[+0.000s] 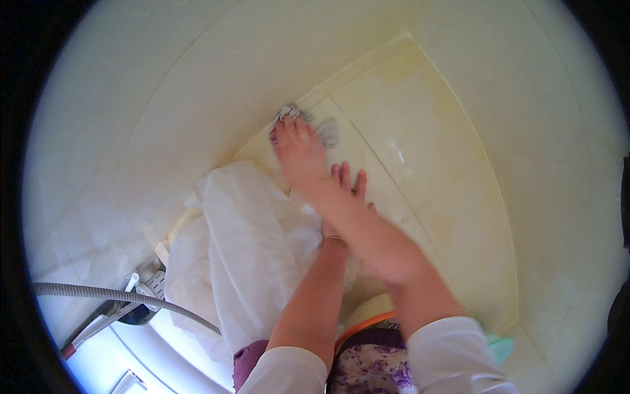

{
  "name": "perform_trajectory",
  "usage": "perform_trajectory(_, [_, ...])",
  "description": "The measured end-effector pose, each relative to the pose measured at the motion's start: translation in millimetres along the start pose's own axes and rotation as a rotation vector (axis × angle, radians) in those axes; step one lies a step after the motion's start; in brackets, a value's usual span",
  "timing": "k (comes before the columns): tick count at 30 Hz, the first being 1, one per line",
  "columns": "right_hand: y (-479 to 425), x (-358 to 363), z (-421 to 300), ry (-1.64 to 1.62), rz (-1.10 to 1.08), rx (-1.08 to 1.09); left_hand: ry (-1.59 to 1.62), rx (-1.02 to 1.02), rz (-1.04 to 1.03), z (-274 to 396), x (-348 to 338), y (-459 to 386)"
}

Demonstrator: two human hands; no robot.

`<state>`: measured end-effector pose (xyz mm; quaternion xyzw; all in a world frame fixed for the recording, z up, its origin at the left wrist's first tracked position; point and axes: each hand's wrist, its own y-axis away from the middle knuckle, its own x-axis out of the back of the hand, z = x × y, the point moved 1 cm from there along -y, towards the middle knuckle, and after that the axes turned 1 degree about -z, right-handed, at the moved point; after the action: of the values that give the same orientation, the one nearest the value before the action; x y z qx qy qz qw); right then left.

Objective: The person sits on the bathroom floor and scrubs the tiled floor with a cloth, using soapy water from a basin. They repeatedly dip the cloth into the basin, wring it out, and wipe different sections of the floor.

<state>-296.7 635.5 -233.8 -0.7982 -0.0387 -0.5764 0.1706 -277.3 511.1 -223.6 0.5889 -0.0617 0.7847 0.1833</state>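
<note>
My right hand (300, 147) reaches up and to the left, fingers pressed on a crumpled grey-white cloth (289, 113) at the line where the tiled floor (418, 128) meets the wall. A greyish blurred patch shows on the tiles just right of those fingers. Below and partly hidden under my right forearm, my left hand (347, 182) has its fingers apart, with no object visible in it; its palm is mostly covered. White translucent sheeting (246, 216) lies bunched beside my left forearm.
A grey corrugated hose (123, 295) crosses the lower left, above a white glossy appliance or fixture (162, 340) and a holder with a dark brush (135, 312). An orange-rimmed container (364, 322) stands close below my arms. A pale green plastic thing (501, 347) is at the lower right.
</note>
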Motion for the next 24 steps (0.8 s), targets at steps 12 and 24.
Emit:
perform_trajectory(12, [-34.2,-10.3,-8.5,0.101,0.013,-0.413,0.046,0.005,0.056,7.0,-1.1,-11.6])
perform_trajectory(24, [-47.7,-8.4,-34.4,-0.805,0.276,-0.578,0.047,0.012,0.107,9.4,0.7,-20.8])
